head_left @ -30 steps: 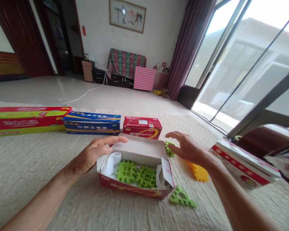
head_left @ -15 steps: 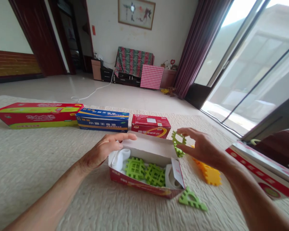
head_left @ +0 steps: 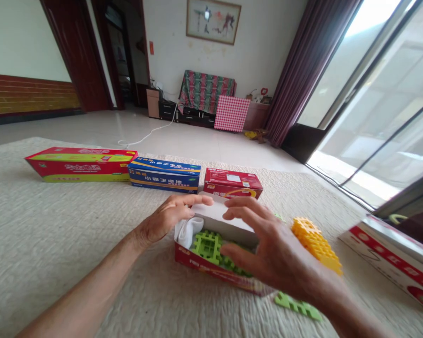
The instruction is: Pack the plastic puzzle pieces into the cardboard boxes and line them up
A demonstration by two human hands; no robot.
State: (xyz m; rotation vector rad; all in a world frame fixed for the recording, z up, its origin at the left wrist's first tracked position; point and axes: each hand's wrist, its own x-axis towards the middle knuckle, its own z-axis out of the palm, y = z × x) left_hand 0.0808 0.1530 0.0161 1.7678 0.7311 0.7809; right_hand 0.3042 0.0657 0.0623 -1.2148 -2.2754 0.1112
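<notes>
An open red carton sits on the light quilted cover, its white lid flap raised at the back. Inside lie green notched plastic building pieces and a bundled white cloth-like item. My left hand rests at the flap's left corner with fingers stretched out. Over the carton's right half hovers my right hand, fingers and thumb spread, nothing between them. It hides the right end of the carton. Another green piece lies in front to the right, partly covered by my right forearm.
Behind the carton stand a long red and yellow-green box, a blue box and a closed red box. A stack of orange notched pieces lies on the right, with a large white and red box beyond it.
My right hand has left a green piece beside the carton and moved left over the carton. My left hand stays at the flap. The camera view has turned slightly left.
</notes>
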